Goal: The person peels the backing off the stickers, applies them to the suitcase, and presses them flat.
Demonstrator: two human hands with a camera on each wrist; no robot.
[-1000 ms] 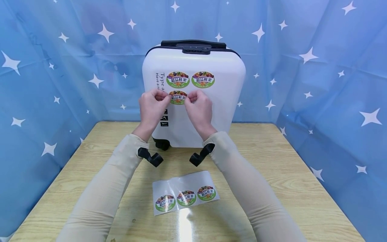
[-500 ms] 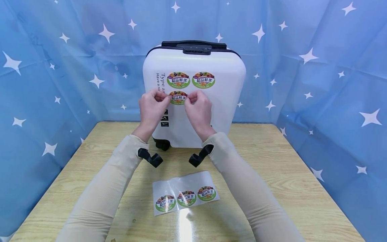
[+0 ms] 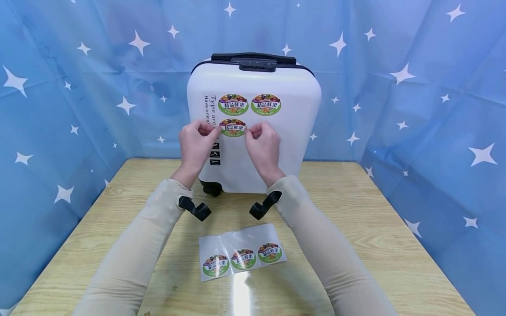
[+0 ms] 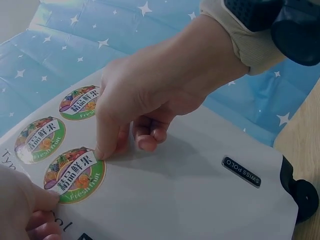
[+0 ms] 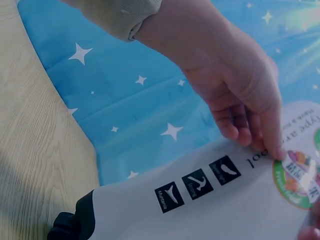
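Note:
In the head view, an oval fruit sticker (image 3: 233, 128) sits in front of a white suitcase (image 3: 272, 153), below two matching stickers on its face. My left hand (image 3: 195, 142) pinches its left edge, thumb on the printed side. At the opposite edge my right hand (image 3: 264, 145) pinches with the thumb, its other fingers curled. From the left wrist view, the right hand (image 4: 145, 95) reaches over the sticker (image 4: 75, 175), while the left hand (image 4: 20, 207) enters at lower left. Whether the sticker's back touches the case is hidden.
A backing sheet (image 3: 253, 235) with three fruit stickers lies on the wooden table (image 3: 336, 210), between the forearms. The suitcase stands upright with a black handle (image 3: 253, 57) on top. A blue star-patterned curtain (image 3: 154, 96) encloses the back and sides.
Both hands have shifted slightly outward and apart, and more of the sticker's left and right edges shows. The suitcase and backing sheet have stayed in place.

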